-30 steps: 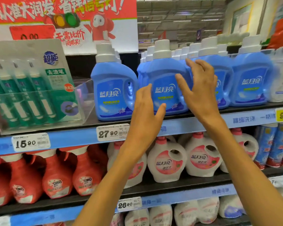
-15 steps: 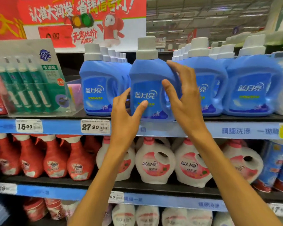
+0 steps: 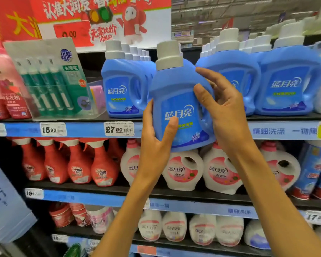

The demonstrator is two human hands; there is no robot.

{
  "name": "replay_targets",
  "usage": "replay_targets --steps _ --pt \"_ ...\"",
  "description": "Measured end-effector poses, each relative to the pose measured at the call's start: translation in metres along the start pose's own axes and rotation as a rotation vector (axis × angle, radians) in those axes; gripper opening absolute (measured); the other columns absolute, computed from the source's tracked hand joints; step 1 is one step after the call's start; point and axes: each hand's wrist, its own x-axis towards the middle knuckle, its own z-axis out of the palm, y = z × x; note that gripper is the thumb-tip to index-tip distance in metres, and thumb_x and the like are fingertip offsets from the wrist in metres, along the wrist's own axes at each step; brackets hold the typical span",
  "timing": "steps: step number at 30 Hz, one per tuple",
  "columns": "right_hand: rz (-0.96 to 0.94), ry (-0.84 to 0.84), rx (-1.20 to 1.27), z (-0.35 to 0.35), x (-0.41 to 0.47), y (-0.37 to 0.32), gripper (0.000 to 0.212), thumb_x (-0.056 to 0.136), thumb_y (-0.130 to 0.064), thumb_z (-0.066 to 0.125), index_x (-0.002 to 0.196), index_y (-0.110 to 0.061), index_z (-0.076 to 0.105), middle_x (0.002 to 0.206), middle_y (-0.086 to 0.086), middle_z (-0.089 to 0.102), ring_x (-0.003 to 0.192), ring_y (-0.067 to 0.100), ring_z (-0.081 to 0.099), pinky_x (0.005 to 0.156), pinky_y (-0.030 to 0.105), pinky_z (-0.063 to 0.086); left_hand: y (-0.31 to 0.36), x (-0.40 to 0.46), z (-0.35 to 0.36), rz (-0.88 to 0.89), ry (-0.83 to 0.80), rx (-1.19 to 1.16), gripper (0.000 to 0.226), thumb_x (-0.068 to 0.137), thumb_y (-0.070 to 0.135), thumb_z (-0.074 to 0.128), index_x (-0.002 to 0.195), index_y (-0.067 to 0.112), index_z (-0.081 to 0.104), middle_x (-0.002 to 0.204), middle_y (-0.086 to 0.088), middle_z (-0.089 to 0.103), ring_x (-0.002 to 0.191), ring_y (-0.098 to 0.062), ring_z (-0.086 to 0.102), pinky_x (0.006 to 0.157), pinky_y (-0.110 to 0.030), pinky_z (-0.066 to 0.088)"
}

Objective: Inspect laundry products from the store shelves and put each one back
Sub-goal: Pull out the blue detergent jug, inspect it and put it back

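In front of the top shelf's edge [image 3: 85, 129], the blue detergent bottle [image 3: 178, 101] is now hanging clear of its row — a second ago it was standing among the others, so inspection is starting. Left hand [image 3: 156, 143] is gripping its lower left side, thumb across the label; right hand [image 3: 224, 112] is wrapping the handle side — bottle is sitting between both palms.
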Motion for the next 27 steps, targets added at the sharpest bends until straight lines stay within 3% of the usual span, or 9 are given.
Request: replay_targets --steps 6,9,15,17,19,23,25,27 --pt "0.205 -0.095 0.189 -0.005 -0.014 -0.005 0.045 0.085 -0.033 0.061 0.127 -0.019 0.055 0.126 0.009 0.063 0.112 0.023 0.063 0.093 0.038 0.051 0.000 -0.013 -0.003 -0.176 -0.022 -0.235 0.041 0.091 0.036 0.049 0.126 0.014 0.053 0.113 -0.002 0.071 0.104 -0.019 0.068 0.081 -0.029 0.056" --pt "0.258 -0.129 0.269 -0.003 -0.021 -0.005 0.040 0.092 -0.028 0.055 0.128 -0.012 0.056 0.124 0.014 0.063 0.110 0.026 0.062 0.093 0.039 0.050 0.002 -0.020 -0.006 -0.252 -0.057 -0.225 0.042 0.089 0.043 0.050 0.121 0.016 0.055 0.110 -0.002 0.072 0.100 -0.019 0.070 0.076 -0.028 0.057" --pt "0.114 -0.003 0.041 -0.001 -0.043 -0.008 0.042 0.090 -0.034 0.057 0.128 -0.017 0.056 0.125 -0.002 0.064 0.111 0.006 0.061 0.085 0.018 0.048 -0.005 -0.041 -0.018 -0.344 -0.091 -0.206 0.049 0.086 0.054 0.054 0.113 0.015 0.064 0.112 -0.005 0.072 0.106 -0.021 0.067 0.088 -0.037 0.051" --pt "0.115 -0.010 0.048 0.005 -0.048 -0.008 0.035 0.091 -0.036 0.054 0.124 -0.024 0.058 0.124 -0.005 0.064 0.113 0.006 0.060 0.088 0.020 0.048 -0.007 -0.043 -0.017 -0.354 -0.081 -0.265 0.041 0.088 0.048 0.047 0.110 0.019 0.066 0.110 -0.004 0.072 0.105 -0.018 0.068 0.083 -0.030 0.054" --pt "0.207 -0.056 0.236 0.008 -0.049 -0.010 0.033 0.091 -0.040 0.047 0.117 -0.026 0.061 0.119 -0.006 0.067 0.112 0.009 0.062 0.090 0.024 0.050 -0.008 -0.043 -0.015 -0.390 -0.028 -0.340 0.040 0.089 0.046 0.043 0.101 0.023 0.073 0.104 0.001 0.074 0.098 -0.013 0.070 0.075 -0.022 0.055" --pt "0.380 -0.104 0.399 0.013 -0.038 -0.008 0.050 0.091 -0.051 0.042 0.124 -0.016 0.057 0.119 0.002 0.065 0.110 0.015 0.062 0.097 0.034 0.047 -0.010 -0.045 -0.018 -0.504 -0.070 -0.526 0.047 0.099 0.043 0.033 0.086 0.037 0.078 0.093 0.012 0.075 0.087 -0.004 0.071 0.071 -0.021 0.056" --pt "0.480 -0.140 0.468 0.019 -0.032 -0.003 0.050 0.087 -0.049 0.046 0.121 -0.014 0.058 0.114 0.006 0.066 0.107 0.020 0.060 0.096 0.037 0.043 -0.011 -0.049 -0.017 -0.564 -0.050 -0.559 0.044 0.094 0.042 0.044 0.070 0.032 0.079 0.079 0.010 0.076 0.074 -0.006 0.072 0.060 -0.021 0.057" --pt "0.563 -0.176 0.552 0.023 -0.027 0.000 0.046 0.085 -0.050 0.047 0.112 -0.017 0.062 0.113 0.008 0.069 0.107 0.024 0.063 0.097 0.037 0.047 -0.010 -0.053 -0.018 -0.593 -0.093 -0.516 0.037 0.086 0.046 0.049 0.070 0.033 0.079 0.081 0.011 0.076 0.075 -0.005 0.072 0.059 -0.020 0.056"
